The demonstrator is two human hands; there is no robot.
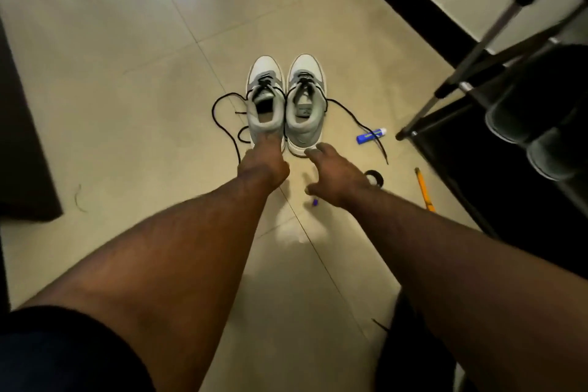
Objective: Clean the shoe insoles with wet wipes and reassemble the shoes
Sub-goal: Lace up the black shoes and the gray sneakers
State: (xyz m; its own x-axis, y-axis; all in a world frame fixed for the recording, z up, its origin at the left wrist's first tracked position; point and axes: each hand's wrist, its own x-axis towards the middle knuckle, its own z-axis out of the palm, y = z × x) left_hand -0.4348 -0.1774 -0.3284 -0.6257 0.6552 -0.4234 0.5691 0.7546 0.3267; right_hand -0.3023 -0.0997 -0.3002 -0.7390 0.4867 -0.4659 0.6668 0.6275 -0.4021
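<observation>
Shoes (283, 99) side by side, left hand (264, 162) over one heel.

Home entryway: tiled floor (127, 73), shoe rack (509, 99)

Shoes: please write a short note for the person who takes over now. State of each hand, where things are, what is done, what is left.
Left hand: fingers on the heel of the left shoe; grip hidden.
Right hand: open, fingertips at the heel of the right shoe, holding nothing.
Shoes stand side by side on the floor, laces loose. An insole shows inside the right shoe.
Blue tube lies to the right. No wipes in view.
Done: cannot tell whether the insoles are cleaned.
Left: check both insoles, then tie the laces.
</observation>
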